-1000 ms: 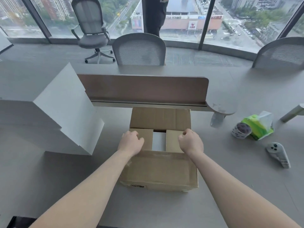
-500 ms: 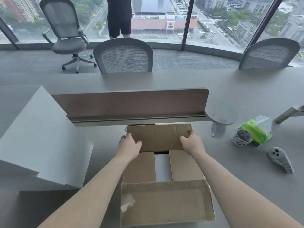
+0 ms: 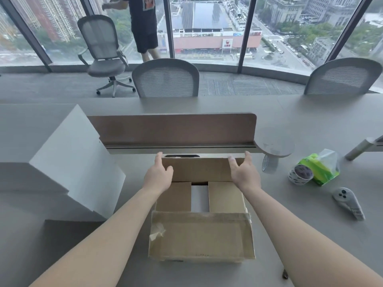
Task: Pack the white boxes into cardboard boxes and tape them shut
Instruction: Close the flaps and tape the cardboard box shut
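Loosely pinching the far flap [image 3: 199, 169] by its ends with left hand [image 3: 158, 177] and right hand [image 3: 244, 176]. Already got a white box [image 3: 199, 198] inside the cardboard box [image 3: 201, 235], just nearer than both hands. Guessing flap-closing and taping to go, using tape roll [image 3: 300, 175] right of the right hand.

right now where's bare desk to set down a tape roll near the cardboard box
Widest bare desk lies between the cardboard box and the controller. Another strip runs along the near edge, in front of the box. Crowded: the white boxes close off the left, and a tape roll and tissue pack sit far right.
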Available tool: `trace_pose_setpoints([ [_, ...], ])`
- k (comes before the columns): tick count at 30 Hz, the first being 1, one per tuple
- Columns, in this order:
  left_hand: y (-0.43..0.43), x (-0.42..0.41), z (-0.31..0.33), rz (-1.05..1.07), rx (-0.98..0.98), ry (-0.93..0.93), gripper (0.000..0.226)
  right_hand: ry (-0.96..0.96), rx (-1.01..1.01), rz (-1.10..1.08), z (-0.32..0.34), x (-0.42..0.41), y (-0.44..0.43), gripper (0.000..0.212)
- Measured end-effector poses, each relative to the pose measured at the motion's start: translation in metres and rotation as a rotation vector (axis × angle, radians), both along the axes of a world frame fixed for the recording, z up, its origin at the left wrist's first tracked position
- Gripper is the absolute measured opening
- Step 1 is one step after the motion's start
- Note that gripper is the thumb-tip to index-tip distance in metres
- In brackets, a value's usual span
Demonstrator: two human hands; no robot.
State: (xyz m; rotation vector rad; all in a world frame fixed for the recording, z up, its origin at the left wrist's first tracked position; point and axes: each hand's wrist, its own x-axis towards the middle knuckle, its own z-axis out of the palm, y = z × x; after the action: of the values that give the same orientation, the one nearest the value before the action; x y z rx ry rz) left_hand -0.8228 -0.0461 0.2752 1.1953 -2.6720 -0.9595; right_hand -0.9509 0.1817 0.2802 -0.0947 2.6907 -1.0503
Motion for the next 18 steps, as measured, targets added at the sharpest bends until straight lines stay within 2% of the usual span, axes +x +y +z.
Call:
trace_pose_setpoints([
  [6, 0.032, 0.037, 0.012, -0.016, -0.118, -0.105, 0.03, 0.032, 0.14, 0.063, -0.005, 0.028, 0.03, 0.052],
  [9, 0.045, 0.055, 0.006, -0.095, -0.243, -0.197, 0.034, 0.149, 0.274, 0.185, -0.012, 0.046, 0.041, 0.041],
  [11, 0.053, 0.062, -0.001, -0.108, -0.232, -0.235, 0.034, 0.203, 0.392, 0.275, -0.013, 0.057, 0.043, 0.037],
  [14, 0.065, 0.068, -0.007, -0.12, -0.2, -0.304, 0.029, 0.143, 0.427, 0.374, -0.019, 0.072, 0.039, 0.03],
  [18, 0.065, 0.071, -0.019, -0.211, -0.138, -0.351, 0.03, 0.022, 0.442, 0.403, -0.027, 0.085, 0.029, 0.026],
])
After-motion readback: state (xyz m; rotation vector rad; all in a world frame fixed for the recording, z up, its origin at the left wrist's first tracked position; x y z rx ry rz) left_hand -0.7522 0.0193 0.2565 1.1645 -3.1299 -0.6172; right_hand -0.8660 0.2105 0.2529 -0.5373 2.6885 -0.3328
